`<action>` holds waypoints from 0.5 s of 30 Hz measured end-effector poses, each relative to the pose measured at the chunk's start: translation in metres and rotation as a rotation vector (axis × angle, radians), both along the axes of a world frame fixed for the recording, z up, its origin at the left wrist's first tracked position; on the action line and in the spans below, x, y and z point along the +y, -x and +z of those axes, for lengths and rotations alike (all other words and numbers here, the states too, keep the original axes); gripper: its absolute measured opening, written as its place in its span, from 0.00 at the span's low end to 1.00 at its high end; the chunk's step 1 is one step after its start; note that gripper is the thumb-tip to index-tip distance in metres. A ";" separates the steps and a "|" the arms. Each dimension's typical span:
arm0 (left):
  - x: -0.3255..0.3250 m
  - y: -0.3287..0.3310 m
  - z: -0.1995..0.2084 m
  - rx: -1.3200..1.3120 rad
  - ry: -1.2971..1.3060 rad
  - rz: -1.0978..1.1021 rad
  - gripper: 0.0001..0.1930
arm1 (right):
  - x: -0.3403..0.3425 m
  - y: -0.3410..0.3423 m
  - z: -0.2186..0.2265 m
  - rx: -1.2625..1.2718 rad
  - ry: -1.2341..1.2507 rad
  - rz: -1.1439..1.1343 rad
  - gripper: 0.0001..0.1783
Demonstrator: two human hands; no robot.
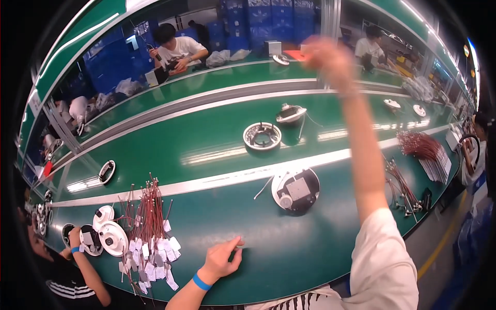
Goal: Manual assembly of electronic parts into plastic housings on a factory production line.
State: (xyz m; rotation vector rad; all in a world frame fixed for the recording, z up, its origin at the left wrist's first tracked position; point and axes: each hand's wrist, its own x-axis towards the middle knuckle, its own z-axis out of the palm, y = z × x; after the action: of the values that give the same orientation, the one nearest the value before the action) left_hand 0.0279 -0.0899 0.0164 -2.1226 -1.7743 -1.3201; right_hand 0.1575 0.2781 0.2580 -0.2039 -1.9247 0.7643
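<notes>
My left hand (223, 257), with a blue wristband, rests flat on the green bench near the front edge, fingers spread and holding nothing. A bundle of red-brown wires with white tags (150, 227) lies just to its left. My right arm is stretched far up and away. My right hand (328, 56) is blurred above the far conveyor, close to a red-orange flat thing (294, 54); whether it holds anything cannot be told. A round white disc with a black and grey module (295, 190) sits on the bench between my arms.
A white ring housing (262, 136) and a domed part (291, 113) ride the middle belt. White round covers (111, 235) lie at left by a co-worker's hand (75, 238). More wire bundles (423, 147) lie at right. Other people sit at the far bench.
</notes>
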 end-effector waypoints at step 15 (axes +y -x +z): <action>-0.012 -0.003 -0.002 -0.031 0.089 -0.092 0.22 | 0.093 0.074 -0.193 -0.736 0.184 -0.649 0.11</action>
State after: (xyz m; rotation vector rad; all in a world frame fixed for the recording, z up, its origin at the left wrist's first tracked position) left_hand 0.0308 -0.1020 0.0145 -2.2683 -1.7997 -1.3254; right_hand 0.0840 0.3710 0.0645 -1.3011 -2.2415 0.4383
